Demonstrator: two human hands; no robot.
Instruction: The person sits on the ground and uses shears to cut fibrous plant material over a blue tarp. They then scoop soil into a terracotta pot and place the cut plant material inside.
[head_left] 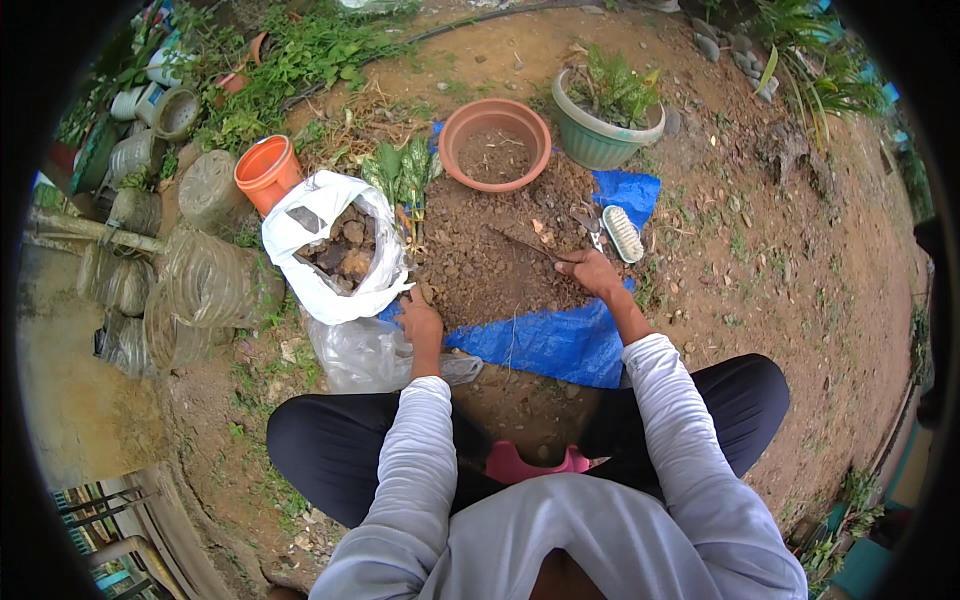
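Observation:
Brown soil is heaped on a blue tarp in front of me. My right hand is closed round one end of a thin dark stick-like tool, its other end lying over the soil. At the soil's left edge, my left hand has its fingers curled beside the rim of a white plastic bag holding dark clods. What those fingers hold is hard to make out. Under my left wrist lies a clear plastic bag. A white-bristled brush rests right of the soil.
Beyond the soil stand a terracotta-coloured pot and a green pot with a plant. An orange bucket and a leafy plant are near the white bag. Several plastic-wrapped bundles line the left. A pink stool shows beneath me.

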